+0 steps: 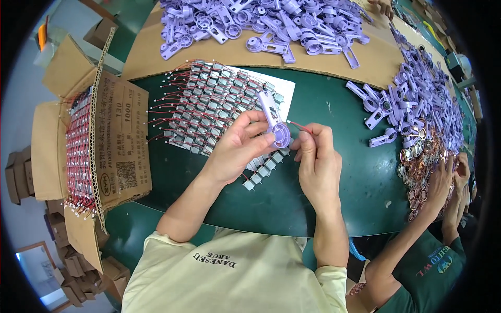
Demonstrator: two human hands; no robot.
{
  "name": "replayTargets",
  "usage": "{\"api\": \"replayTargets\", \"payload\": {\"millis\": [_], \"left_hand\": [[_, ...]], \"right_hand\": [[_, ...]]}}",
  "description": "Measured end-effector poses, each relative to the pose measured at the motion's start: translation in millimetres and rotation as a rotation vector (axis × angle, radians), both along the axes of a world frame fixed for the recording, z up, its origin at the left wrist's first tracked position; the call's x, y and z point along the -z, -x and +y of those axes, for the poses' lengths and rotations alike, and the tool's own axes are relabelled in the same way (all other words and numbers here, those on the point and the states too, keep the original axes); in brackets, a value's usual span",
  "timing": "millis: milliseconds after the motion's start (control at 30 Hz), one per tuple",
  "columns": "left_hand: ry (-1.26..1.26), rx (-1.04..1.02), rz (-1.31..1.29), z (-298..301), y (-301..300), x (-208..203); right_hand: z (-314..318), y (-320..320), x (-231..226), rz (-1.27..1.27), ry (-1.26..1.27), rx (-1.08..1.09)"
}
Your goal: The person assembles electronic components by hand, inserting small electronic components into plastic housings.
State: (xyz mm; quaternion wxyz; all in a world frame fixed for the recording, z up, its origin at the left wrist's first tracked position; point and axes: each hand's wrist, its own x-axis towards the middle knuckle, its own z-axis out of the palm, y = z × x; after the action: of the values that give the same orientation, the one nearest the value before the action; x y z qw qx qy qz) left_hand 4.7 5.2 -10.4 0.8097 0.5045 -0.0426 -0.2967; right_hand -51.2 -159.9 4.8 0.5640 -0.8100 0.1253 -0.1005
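Over the green table, my left hand (237, 143) is closed around a purple plastic casing (269, 106), which has a long slotted handle and a round cup at its lower end. Just to the right, my right hand (319, 164) pinches a thin red wire (299, 126) with a small white plug at its tip, close to the cup. Whether a motor sits inside the cup I cannot tell. Beneath and left of my hands lie rows of small silver motors (201, 112) with red wires, on a white sheet (286, 88). A short separate row of motors (266, 169) lies under my hands.
On the left stands an open cardboard box (122, 156) packed with wired motors (80, 151). Purple casings (308, 26) are heaped on cardboard at the back, with another heap (428, 88) at right. There, a co-worker's hands (442, 180) reach into copper-coloured coiled parts (417, 156).
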Motion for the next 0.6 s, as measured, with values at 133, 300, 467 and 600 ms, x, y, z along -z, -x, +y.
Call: {"api": "replayTargets", "payload": {"millis": [133,300,467,600], "left_hand": [[0.032,0.016,0.063,-3.8,3.2,-2.5],[0.057,-0.024,0.083,-6.4,5.0,-3.0],[0.040,-0.003,0.023,-6.1,5.4,-0.8],[0.045,0.005,-0.001,-6.7,5.5,-0.1]], "right_hand": [[0.7,-3.4,4.4,-0.287,0.243,0.009],[2.8,-2.2,6.7,-0.314,0.302,-0.004],[3.8,-1.7,6.1,-0.321,0.288,0.028],[3.1,-2.6,5.3,-0.318,0.239,0.022]]}}
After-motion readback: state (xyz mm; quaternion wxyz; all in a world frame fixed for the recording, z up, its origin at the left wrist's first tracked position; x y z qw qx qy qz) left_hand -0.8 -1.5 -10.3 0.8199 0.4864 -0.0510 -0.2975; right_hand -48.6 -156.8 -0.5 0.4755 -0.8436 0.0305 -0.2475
